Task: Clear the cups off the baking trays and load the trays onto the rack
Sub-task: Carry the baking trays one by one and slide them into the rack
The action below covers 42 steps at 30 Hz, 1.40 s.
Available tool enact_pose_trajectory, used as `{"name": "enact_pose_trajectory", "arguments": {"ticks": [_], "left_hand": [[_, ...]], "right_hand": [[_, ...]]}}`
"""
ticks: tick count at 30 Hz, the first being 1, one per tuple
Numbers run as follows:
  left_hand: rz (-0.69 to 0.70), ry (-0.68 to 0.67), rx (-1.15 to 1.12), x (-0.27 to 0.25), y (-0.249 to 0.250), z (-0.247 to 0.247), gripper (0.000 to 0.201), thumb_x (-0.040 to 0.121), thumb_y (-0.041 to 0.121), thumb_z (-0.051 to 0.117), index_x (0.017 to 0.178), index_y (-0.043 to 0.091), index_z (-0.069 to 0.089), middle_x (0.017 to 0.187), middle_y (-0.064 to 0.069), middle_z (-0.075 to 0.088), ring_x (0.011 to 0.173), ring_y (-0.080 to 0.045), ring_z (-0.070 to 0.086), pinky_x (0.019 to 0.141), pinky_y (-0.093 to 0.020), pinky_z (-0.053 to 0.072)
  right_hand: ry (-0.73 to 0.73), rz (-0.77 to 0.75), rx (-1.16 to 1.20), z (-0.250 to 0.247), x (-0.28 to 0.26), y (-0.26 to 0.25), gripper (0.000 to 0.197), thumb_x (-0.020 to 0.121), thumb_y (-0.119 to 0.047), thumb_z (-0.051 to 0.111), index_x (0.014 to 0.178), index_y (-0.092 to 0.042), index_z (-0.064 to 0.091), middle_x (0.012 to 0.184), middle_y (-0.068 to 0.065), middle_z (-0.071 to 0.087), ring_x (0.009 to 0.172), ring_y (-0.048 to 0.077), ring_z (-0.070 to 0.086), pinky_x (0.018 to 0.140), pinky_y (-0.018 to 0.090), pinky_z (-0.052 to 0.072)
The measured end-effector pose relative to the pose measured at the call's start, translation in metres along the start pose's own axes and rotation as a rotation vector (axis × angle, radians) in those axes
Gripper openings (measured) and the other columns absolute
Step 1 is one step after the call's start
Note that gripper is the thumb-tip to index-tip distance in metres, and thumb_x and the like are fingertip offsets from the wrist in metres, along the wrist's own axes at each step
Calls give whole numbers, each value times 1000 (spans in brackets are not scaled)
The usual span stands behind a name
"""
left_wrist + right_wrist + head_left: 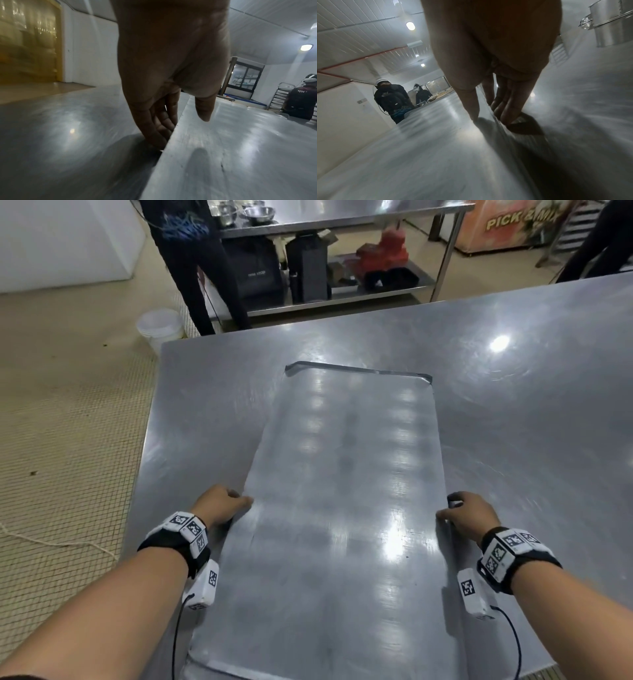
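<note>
A broad stainless-steel table [513, 405] carries a long rectangular grey metal baking tray [346, 491], lying flat with nothing on it. The left hand [219, 505] grasps its left edge, thumb on top and fingers [159, 129] underneath; the right hand [467, 513] grasps the right edge likewise

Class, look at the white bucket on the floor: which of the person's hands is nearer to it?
Left. The left hand grips the tray's left edge, on the white bucket's side; the right hand grips the opposite edge.
</note>
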<state>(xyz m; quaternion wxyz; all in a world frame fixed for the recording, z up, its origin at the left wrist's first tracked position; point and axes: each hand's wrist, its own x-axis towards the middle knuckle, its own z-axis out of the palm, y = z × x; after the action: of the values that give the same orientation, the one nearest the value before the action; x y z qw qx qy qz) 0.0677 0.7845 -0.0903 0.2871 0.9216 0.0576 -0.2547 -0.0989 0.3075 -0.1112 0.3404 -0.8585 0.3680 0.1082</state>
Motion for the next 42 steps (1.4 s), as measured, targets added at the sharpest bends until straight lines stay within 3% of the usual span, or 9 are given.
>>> {"name": "enact_pose_trajectory", "arguments": {"ticks": [4,9,18,23,26,28,31,35,42], "left_hand": [[-9,15,-55,-27,-25,8,40,84,44,78,64,11,65,54,-2,59,60,-23,58,62,-31,44],[-35,-43,-107,-44,-56,13,47,74,52,83,75,6,73,56,-2,65,63,-23,65,80,-48,59],[-29,-31,-95,-78,-29,58,54,66,58,83,72,6,70,58,-5,66,65,-28,69,77,-47,60],[-29,35,-110,-99,-3,98,51,76,52,81,74,2,68,64,-3,62,65,-24,61,67,-35,49],[-32,59,-129,-116,14,123,43,80,49,79,78,7,70,72,1,66,71,-20,61,69,-32,45],[-35,58,-147,-129,23,140,38,78,52,79,86,15,74,87,2,74,86,-20,68,82,-32,52],[0,90,-216,-154,33,169,59,65,67,80,97,17,76,100,0,77,100,-23,71,97,-43,53],[78,155,49,-208,57,213,76,84,51,74,144,10,52,145,-10,54,135,-30,48,113,-40,38],[329,40,333,-315,93,284,65,76,73,67,123,27,63,130,4,52,124,-19,45,105,-44,41]], "right_hand": [[29,6,-18,6,-27,10,47,81,-24,81,123,-13,65,117,10,70,103,28,65,88,40,54],[47,-6,-30,14,-56,21,39,82,-23,79,117,-11,67,112,10,71,92,23,61,77,31,44],[8,-45,-95,-16,-45,36,15,83,-12,74,79,-6,62,75,9,64,69,21,57,56,28,39],[-24,-158,-111,-45,-9,52,24,85,-14,73,102,-1,64,99,18,68,101,38,64,69,35,45],[-68,-196,-48,-60,3,71,68,89,-20,75,148,-6,44,149,14,50,136,33,48,110,43,40],[-101,-233,-64,-67,4,85,79,89,-25,74,155,-10,33,157,11,39,143,30,40,118,45,32],[-94,-362,-175,-70,-8,112,75,89,-30,73,152,-12,38,156,11,40,142,30,40,116,43,33],[-111,-601,-309,-62,-44,145,60,87,-42,70,139,-16,57,148,12,50,139,28,42,116,44,34],[-150,-800,-389,-51,-124,188,52,77,-72,65,110,-32,74,121,-3,63,114,17,54,95,39,46]]}}
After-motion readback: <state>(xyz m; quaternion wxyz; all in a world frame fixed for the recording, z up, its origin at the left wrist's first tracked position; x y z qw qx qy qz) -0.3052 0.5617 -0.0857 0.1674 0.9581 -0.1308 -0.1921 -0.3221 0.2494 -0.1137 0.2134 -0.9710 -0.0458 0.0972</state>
